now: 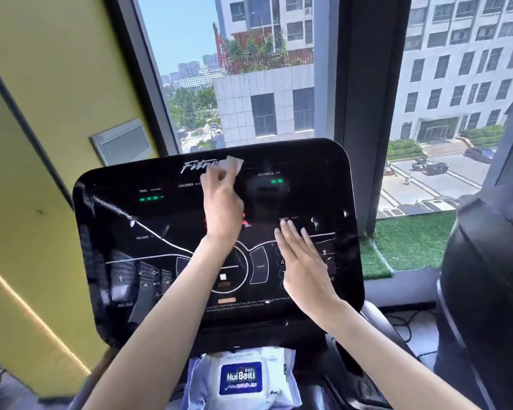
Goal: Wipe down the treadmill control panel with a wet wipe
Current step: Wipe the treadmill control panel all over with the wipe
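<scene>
While the left hand [222, 205] pinches a white wet wipe [234, 166] against the upper middle of the glossy black control panel [107, 226] (over the brand lettering), the right hand [304, 267] lies flat, fingers spread, on its lower right; a wipe pack [240, 378] sits below

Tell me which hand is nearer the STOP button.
Right. The right hand lies flat on the panel just right of the STOP button; the left hand is farther up, holding the wipe.
</scene>
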{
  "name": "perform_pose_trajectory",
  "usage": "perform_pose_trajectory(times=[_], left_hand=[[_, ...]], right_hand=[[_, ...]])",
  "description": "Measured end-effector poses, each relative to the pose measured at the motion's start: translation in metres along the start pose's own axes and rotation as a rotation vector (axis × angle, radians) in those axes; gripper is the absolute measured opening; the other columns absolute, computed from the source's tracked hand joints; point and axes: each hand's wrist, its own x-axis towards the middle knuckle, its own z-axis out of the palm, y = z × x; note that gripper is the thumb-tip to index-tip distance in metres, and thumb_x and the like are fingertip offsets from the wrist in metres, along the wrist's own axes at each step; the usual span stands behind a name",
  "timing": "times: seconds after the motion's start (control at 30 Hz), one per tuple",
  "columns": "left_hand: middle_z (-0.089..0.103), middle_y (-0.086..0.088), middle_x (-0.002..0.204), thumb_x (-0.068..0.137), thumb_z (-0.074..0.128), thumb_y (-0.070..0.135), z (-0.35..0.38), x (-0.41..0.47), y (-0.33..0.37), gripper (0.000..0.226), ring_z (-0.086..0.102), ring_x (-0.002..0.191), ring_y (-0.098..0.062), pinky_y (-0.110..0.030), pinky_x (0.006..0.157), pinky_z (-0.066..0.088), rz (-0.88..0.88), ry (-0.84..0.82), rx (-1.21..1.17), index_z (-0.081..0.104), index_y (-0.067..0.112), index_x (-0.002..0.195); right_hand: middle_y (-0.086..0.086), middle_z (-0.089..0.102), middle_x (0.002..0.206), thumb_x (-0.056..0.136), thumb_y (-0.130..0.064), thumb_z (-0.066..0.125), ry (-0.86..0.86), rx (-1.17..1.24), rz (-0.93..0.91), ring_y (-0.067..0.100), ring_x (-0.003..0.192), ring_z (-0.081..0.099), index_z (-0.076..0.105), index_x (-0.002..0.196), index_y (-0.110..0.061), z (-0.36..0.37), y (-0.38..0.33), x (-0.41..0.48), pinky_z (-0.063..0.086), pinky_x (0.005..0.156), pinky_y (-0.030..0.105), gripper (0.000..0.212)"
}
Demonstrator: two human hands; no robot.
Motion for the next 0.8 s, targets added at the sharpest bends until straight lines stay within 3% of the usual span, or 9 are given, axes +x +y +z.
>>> perform_pose_trajectory(times=[0.1, 0.17, 0.33, 0.43, 0.53, 0.63, 0.7, 0.73, 0.8], left_hand=[[0.049, -0.013, 0.094, 0.057, 0.047, -0.021, 0.001, -0.015, 0.017, 0.069, 0.036, 0.083, -0.024, -0.037, 0.056, 0.05, 0.353, -0.247, 0.087, 0.054, 0.005, 0.12], [0.05, -0.011, 0.094, 0.058, 0.054, -0.018, -0.008, -0.015, 0.003, 0.067, 0.036, 0.084, -0.022, -0.034, 0.053, 0.051, 0.508, -0.337, 0.117, 0.056, 0.007, 0.119], [0.047, -0.014, 0.092, 0.068, 0.045, -0.028, -0.049, -0.009, -0.077, 0.067, 0.045, 0.086, -0.03, -0.035, 0.074, 0.049, 0.089, -0.003, 0.06, 0.06, 0.009, 0.121], [0.039, -0.008, 0.092, 0.078, 0.041, -0.022, -0.07, -0.018, -0.12, 0.06, 0.045, 0.09, -0.031, -0.031, 0.088, 0.042, -0.284, 0.215, 0.037, 0.056, 0.008, 0.127], [0.04, -0.01, 0.094, 0.079, 0.04, -0.02, -0.071, -0.024, -0.12, 0.054, 0.046, 0.093, -0.036, -0.035, 0.087, 0.043, -0.595, 0.356, 0.057, 0.057, 0.003, 0.124], [0.048, -0.017, 0.09, 0.071, 0.044, -0.025, -0.071, -0.034, -0.107, 0.057, 0.046, 0.085, -0.033, -0.033, 0.077, 0.045, -0.262, 0.124, 0.152, 0.059, -0.001, 0.12], [0.044, -0.01, 0.085, 0.07, 0.045, -0.026, -0.084, -0.038, -0.121, 0.058, 0.043, 0.08, -0.028, -0.028, 0.075, 0.042, -0.055, -0.014, 0.171, 0.06, 0.0, 0.119], [0.041, -0.007, 0.084, 0.072, 0.044, -0.025, -0.095, -0.038, -0.136, 0.057, 0.041, 0.079, -0.024, -0.025, 0.075, 0.04, -0.096, -0.017, 0.17, 0.06, 0.001, 0.12], [0.037, -0.005, 0.086, 0.078, 0.041, -0.021, -0.11, -0.033, -0.157, 0.053, 0.038, 0.08, -0.02, -0.019, 0.074, 0.035, -0.412, 0.117, 0.108, 0.056, 0.0, 0.125]], right_hand=[[0.018, 0.037, 0.144, 0.066, 0.013, 0.063, 0.002, 0.015, -0.043, 0.025, 0.137, 0.03, 0.041, 0.134, 0.004, 0.004, -0.01, 0.006, 0.01, 0.113, 0.039, 0.073], [0.019, 0.034, 0.146, 0.069, 0.014, 0.06, 0.005, 0.019, -0.07, 0.025, 0.138, 0.027, 0.039, 0.136, 0.004, 0.008, -0.014, 0.009, 0.01, 0.114, 0.039, 0.071], [0.018, 0.034, 0.146, 0.066, 0.02, 0.056, 0.006, 0.053, -0.096, 0.026, 0.138, 0.027, 0.038, 0.137, 0.004, 0.013, -0.023, 0.01, 0.014, 0.114, 0.04, 0.075], [0.018, 0.031, 0.148, 0.066, 0.02, 0.052, -0.015, 0.077, -0.118, 0.026, 0.14, 0.023, 0.035, 0.139, 0.004, 0.018, -0.033, 0.012, 0.013, 0.114, 0.04, 0.076], [0.018, 0.029, 0.149, 0.065, 0.02, 0.045, -0.019, 0.094, -0.159, 0.026, 0.141, 0.02, 0.033, 0.14, 0.004, 0.025, -0.05, 0.02, 0.013, 0.114, 0.041, 0.078], [0.018, 0.03, 0.148, 0.066, 0.015, 0.04, -0.046, 0.091, -0.242, 0.026, 0.14, 0.021, 0.033, 0.14, 0.004, 0.03, -0.072, 0.029, 0.012, 0.113, 0.041, 0.075], [0.02, 0.03, 0.148, 0.061, 0.014, 0.053, -0.077, 0.04, -0.28, 0.027, 0.14, 0.023, 0.033, 0.139, 0.004, 0.033, -0.08, 0.036, 0.013, 0.112, 0.042, 0.081], [0.02, 0.031, 0.148, 0.057, 0.014, 0.06, -0.087, 0.016, -0.285, 0.028, 0.139, 0.024, 0.034, 0.139, 0.005, 0.035, -0.085, 0.04, 0.013, 0.111, 0.043, 0.087], [0.021, 0.031, 0.147, 0.052, 0.012, 0.069, -0.105, -0.014, -0.254, 0.028, 0.138, 0.025, 0.034, 0.139, 0.005, 0.036, -0.083, 0.045, 0.012, 0.111, 0.042, 0.094]])
